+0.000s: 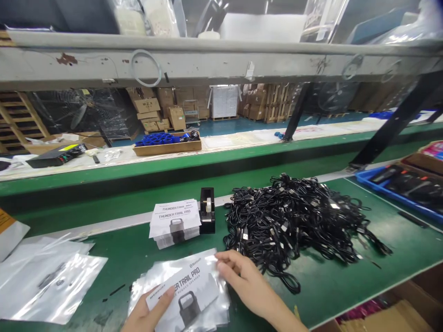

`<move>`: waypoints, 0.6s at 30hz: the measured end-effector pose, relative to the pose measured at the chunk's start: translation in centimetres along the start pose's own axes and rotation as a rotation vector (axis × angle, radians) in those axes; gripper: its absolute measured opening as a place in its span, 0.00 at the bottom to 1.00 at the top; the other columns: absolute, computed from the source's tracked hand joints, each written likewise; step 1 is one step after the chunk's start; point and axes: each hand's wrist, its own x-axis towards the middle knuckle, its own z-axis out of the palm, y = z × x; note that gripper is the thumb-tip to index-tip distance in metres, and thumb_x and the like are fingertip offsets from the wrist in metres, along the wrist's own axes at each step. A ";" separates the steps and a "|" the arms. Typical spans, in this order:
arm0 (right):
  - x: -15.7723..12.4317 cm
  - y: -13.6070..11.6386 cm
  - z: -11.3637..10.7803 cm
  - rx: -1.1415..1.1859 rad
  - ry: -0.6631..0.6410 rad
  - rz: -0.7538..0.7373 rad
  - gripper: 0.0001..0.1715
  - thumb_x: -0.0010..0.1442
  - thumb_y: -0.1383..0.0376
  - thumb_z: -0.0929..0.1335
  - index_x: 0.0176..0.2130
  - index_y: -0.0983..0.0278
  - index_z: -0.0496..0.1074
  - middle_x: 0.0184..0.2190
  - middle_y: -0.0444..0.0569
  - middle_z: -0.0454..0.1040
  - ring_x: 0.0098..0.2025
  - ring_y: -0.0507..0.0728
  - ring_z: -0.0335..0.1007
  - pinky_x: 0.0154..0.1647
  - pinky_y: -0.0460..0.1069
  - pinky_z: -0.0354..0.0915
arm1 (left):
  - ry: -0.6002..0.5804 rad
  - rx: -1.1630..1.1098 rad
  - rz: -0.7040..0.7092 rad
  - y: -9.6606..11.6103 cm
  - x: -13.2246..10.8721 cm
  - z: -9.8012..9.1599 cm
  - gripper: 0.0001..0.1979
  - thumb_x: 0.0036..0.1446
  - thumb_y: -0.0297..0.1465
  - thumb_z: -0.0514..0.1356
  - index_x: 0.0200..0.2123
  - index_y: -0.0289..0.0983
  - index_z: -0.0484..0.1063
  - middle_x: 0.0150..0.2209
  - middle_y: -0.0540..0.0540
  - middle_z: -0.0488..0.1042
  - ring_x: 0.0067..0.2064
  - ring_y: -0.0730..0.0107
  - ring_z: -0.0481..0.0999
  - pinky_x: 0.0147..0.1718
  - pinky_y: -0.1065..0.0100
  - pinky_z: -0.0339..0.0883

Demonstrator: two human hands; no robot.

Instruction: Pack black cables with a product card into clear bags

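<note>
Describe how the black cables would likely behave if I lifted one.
The cables would probably hang floppy, as they bend in loose loops. One could well snag its neighbours, since the loops lie heaped across each other. Being thin, each is probably light.

Leaflet (204, 288): between left hand (148, 310) and right hand (247, 283), over plastic bags (221, 309).
Leaflet stack (176, 222): behind the plastic bags, left of tape dispenser (207, 224).
Cable pile (287, 221): on workbench (411, 246), right of the tape dispenser.
Tray (394, 198): right of the cable pile.
Side bags (51, 286): left of the left hand.
Box (169, 149): on rear ledge (242, 144), behind the leaflet stack.
</note>
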 end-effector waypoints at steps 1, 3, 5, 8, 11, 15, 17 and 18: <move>-0.1 0.0 0.0 0.059 -0.082 0.043 0.11 0.54 0.59 0.64 0.34 0.64 0.68 0.27 0.46 0.70 0.29 0.53 0.67 0.30 0.46 0.62 | -0.022 0.046 0.028 0.3 -0.2 0.4 0.21 0.41 0.41 0.65 0.38 0.36 0.73 0.35 0.45 0.79 0.39 0.55 0.75 0.38 0.63 0.68; -0.2 0.2 -0.1 0.147 -0.166 0.104 0.09 0.52 0.60 0.65 0.28 0.65 0.66 0.20 0.41 0.66 0.22 0.50 0.63 0.23 0.44 0.58 | -0.044 0.079 0.091 0.5 -0.4 1.4 0.23 0.40 0.44 0.64 0.39 0.38 0.73 0.37 0.45 0.78 0.41 0.56 0.74 0.40 0.64 0.67; -0.3 0.8 -0.7 0.173 -0.104 0.123 0.11 0.51 0.61 0.66 0.24 0.65 0.63 0.17 0.39 0.63 0.20 0.48 0.60 0.20 0.43 0.55 | -0.057 0.044 0.158 0.2 -0.4 2.1 0.24 0.41 0.47 0.62 0.40 0.39 0.72 0.41 0.45 0.76 0.44 0.56 0.72 0.43 0.63 0.65; -0.7 2.1 -2.4 0.162 0.046 0.127 0.12 0.52 0.59 0.65 0.24 0.65 0.63 0.17 0.39 0.63 0.20 0.48 0.59 0.21 0.43 0.56 | -0.057 0.023 0.231 -1.1 0.3 2.2 0.25 0.43 0.49 0.60 0.40 0.39 0.71 0.43 0.43 0.75 0.45 0.56 0.71 0.46 0.61 0.63; -1.4 3.0 -4.0 0.146 0.106 0.140 0.14 0.53 0.57 0.65 0.25 0.65 0.64 0.17 0.39 0.64 0.20 0.49 0.60 0.22 0.44 0.57 | 0.044 0.166 0.278 -2.1 1.0 1.6 0.22 0.40 0.47 0.63 0.37 0.39 0.72 0.39 0.43 0.75 0.43 0.58 0.72 0.43 0.63 0.63; -2.2 3.5 -4.9 0.136 0.144 0.173 0.17 0.52 0.54 0.65 0.25 0.65 0.64 0.16 0.39 0.64 0.20 0.49 0.60 0.22 0.44 0.57 | 0.165 0.421 0.456 -1.9 0.9 1.8 0.16 0.38 0.42 0.65 0.31 0.41 0.73 0.34 0.45 0.73 0.35 0.62 0.70 0.35 0.68 0.63; -2.4 3.6 -4.9 0.139 0.169 0.185 0.17 0.51 0.52 0.65 0.25 0.64 0.65 0.16 0.39 0.64 0.20 0.50 0.60 0.22 0.44 0.58 | 0.201 0.598 0.547 -1.6 0.7 2.9 0.10 0.40 0.40 0.64 0.25 0.42 0.73 0.28 0.48 0.70 0.28 0.66 0.67 0.29 0.68 0.60; -2.5 3.7 -4.9 0.143 0.185 0.188 0.18 0.50 0.52 0.65 0.25 0.64 0.65 0.16 0.39 0.64 0.20 0.50 0.60 0.22 0.44 0.58 | 0.219 0.682 0.571 -1.5 0.7 3.6 0.09 0.41 0.40 0.64 0.23 0.42 0.71 0.26 0.49 0.68 0.26 0.66 0.65 0.27 0.68 0.58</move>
